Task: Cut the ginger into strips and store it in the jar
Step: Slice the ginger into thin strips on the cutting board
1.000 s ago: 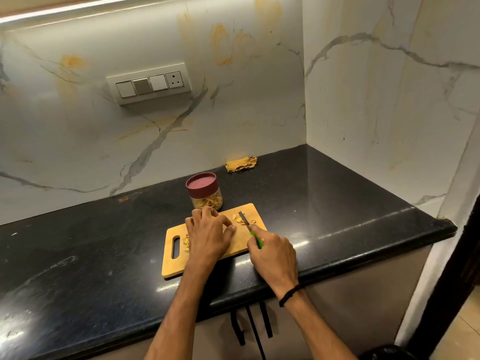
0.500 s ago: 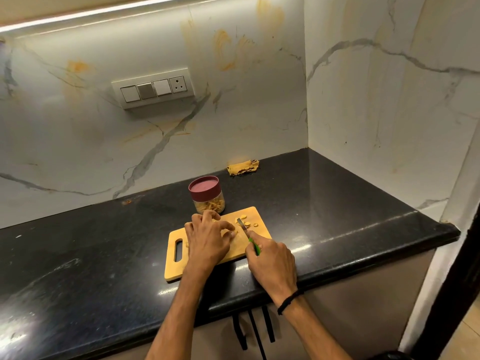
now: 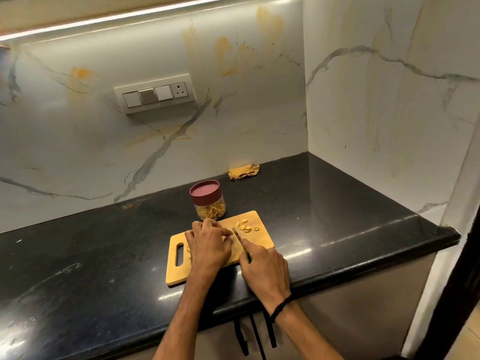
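As the knife (image 3: 237, 235), clamped in the right hand (image 3: 267, 271), crept left, the left hand (image 3: 207, 248) gripped hidden ginger; more slices (image 3: 245, 227) lay cut, strips apparently pending.

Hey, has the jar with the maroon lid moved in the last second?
No. The jar stands at the same spot by the cutting board's far edge; only the view has shifted.
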The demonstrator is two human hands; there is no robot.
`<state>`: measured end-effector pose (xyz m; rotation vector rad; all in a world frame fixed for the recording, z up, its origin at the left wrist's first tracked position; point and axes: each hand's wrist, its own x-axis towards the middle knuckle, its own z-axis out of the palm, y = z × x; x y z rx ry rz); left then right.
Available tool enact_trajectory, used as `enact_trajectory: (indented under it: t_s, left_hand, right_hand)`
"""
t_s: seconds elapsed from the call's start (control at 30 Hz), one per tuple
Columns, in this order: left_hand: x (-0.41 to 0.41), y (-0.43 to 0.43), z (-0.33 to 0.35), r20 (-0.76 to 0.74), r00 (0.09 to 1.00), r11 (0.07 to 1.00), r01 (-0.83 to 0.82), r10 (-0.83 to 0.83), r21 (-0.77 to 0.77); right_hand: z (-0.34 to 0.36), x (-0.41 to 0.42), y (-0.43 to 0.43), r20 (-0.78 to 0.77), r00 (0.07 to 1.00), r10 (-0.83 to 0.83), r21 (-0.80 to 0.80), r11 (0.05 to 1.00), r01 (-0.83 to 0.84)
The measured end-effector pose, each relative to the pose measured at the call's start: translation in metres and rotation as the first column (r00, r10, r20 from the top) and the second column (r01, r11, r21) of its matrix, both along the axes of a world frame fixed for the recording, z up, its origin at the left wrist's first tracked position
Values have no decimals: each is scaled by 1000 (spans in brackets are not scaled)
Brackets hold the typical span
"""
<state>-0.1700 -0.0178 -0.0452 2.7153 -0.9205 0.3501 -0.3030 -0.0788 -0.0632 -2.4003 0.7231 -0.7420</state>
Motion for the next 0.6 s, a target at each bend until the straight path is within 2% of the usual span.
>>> enact_trajectory:
  t_s: [0.2,0.5,0.6]
  left_hand:
    - [2,0,0,-53,998,999,-30,29,-25]
    - [0,-3,2,-37,997,997,-73,73,0]
    - [-1,-1,3,-40,996,997,-82,81,-10]
  right_hand:
    - [2,3,1,-55,998,-11,-26,1000,9]
    - [8,3,16,-188,982,-34,-91,996,17]
    - [1,-16,20,-165,986,-33,-78,997,20]
